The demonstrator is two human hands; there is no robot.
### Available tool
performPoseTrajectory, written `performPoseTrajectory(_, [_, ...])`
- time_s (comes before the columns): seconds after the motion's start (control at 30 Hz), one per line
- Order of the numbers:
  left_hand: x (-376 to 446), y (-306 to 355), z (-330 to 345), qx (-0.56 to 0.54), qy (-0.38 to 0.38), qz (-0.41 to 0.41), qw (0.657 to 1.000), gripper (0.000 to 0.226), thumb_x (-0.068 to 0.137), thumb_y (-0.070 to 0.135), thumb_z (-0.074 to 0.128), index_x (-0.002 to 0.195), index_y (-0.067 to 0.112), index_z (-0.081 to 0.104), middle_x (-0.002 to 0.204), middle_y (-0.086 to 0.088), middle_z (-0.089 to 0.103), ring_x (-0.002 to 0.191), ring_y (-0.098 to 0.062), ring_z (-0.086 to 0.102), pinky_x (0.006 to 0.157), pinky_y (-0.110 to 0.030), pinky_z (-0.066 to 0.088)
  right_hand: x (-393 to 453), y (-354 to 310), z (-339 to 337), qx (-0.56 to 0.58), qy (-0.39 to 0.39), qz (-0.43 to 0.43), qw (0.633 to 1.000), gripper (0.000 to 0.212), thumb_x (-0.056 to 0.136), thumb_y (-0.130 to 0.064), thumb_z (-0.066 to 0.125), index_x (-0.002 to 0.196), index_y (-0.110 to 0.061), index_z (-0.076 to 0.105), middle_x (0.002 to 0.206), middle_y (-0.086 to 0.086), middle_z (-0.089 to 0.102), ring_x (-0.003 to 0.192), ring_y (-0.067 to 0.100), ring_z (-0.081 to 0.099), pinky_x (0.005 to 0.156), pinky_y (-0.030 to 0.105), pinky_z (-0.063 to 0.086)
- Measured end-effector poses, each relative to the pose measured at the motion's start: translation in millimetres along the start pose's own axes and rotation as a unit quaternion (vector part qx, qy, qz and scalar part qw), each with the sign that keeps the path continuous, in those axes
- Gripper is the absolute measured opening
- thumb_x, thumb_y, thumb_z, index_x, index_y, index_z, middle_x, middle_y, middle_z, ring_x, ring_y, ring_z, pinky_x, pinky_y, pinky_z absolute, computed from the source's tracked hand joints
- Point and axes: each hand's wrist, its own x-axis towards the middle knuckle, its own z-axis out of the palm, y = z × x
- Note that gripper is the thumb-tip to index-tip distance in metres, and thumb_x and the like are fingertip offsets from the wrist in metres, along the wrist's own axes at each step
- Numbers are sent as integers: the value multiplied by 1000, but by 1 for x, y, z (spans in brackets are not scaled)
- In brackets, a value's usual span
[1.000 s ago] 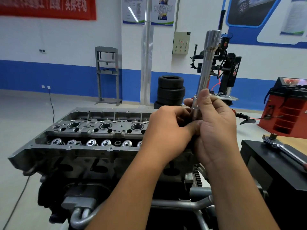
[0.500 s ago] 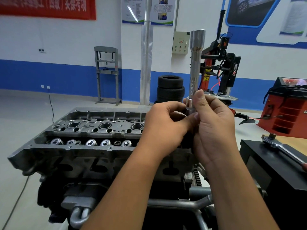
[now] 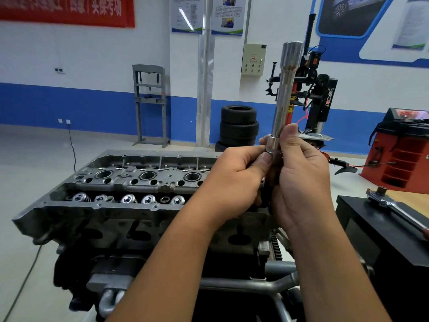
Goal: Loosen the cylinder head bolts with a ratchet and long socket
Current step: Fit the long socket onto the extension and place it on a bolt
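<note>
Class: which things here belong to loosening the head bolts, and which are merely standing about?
Job: long socket, held by left hand and right hand; cylinder head; ratchet.
Not job: stacked tyres; tyre changer; shop press.

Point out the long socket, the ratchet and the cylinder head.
long socket (image 3: 283,96), head view, mid shaft above the fingers.
ratchet (image 3: 380,198), head view, its head on the black bench.
cylinder head (image 3: 130,182), head view, top face between bores.

A tyre stack stands against the blue-banded wall; left of it a grey press frame, right a tyre changer, then a red balancer.
</note>
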Motion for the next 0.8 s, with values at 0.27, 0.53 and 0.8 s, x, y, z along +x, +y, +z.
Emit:
performPoseTrajectory(0.27, [5, -5, 7, 20, 56, -5, 998, 8, 100, 22, 71, 105, 21, 77, 87, -3, 79, 81, -23, 77, 72, -38, 63, -2, 0, 2, 3, -11, -31, 999, 36, 69, -39, 83, 91, -15, 66, 86, 8, 70, 77, 24, 70, 82, 59, 61])
performPoseTrajectory(0.53, [4, 0, 6, 3, 34, -4, 999, 15, 105, 20, 62, 106, 21, 77, 91, 0, 79, 73, -7, 72, 65, -22, 59, 0, 1, 2, -4, -16, -15, 1000, 38, 78, -57, 75, 85, -20, 72, 87, 5, 74, 82, 24, 71, 80, 52, 60])
performPoseTrajectory(0.8, [5, -2, 6, 25, 38, -6, 999, 20, 105, 27, 64, 104, 14, 79, 74, 4, 73, 61, -8, 66, 58, -29, 57, 0, 2, 0, 4, -14, -5, 1000, 37, 79, -55, 69, 74, -19, 77, 85, 5, 75, 85, 26, 72, 91, 64, 58])
